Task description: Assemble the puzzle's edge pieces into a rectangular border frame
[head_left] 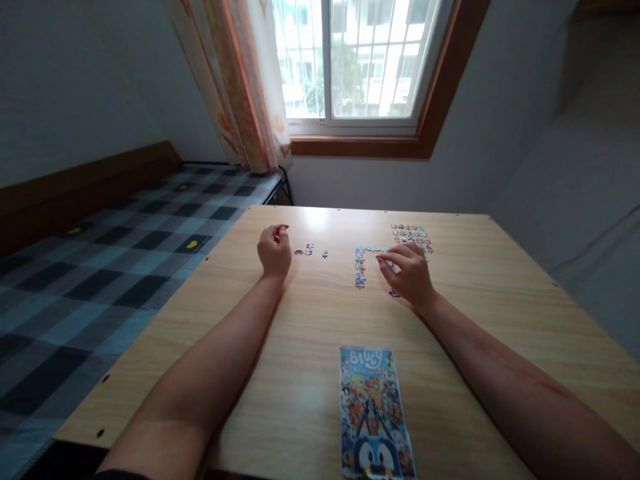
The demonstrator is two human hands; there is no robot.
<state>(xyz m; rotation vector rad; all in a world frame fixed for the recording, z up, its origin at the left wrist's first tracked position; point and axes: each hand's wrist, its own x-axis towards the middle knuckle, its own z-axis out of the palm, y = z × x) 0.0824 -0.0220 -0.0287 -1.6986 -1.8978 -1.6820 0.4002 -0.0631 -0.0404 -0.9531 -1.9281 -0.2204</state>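
Note:
My left hand is closed with its fingers curled, above the left part of the table; whether anything is inside is hidden. Just to its right lie a few loose jigsaw pieces. My right hand is closed, thumb and fingertips pinched together over the partly joined jigsaw puzzle. What the pinch holds, if anything, is too small to make out. The joined pieces form a left side and a top edge, and my right hand covers part of the rest. Behind that hand, more jigsaw pieces lie in rows.
A Bluey picture sheet lies near me on the wooden table. To the left stands a bed with a checked cover. Beyond the table are a curtain and a barred window.

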